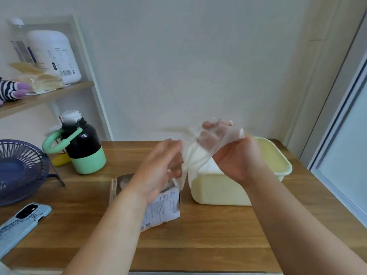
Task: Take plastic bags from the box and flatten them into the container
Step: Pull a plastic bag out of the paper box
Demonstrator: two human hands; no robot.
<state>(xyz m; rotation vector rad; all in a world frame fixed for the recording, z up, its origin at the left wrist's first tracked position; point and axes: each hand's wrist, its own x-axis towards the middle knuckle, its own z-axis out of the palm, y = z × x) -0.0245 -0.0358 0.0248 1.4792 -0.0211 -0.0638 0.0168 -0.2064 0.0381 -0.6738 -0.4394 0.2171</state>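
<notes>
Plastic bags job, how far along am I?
White film already lies in the pale yellow plastic container. Left hand and right hand hold one translucent plastic bag above it, not yet flattened. The printed cardboard box may hold more; its inside is hidden.

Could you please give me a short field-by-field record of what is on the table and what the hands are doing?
left hand: pinches the plastic bag, above the box
right hand: holds the bag, fingers visible through the film
bag state: thin, translucent, crumpled, held above the container
container: pale yellow, open, something white inside
box: on the wooden table, left of the container
nearby: black and green bottle, blue fan, phone
</notes>
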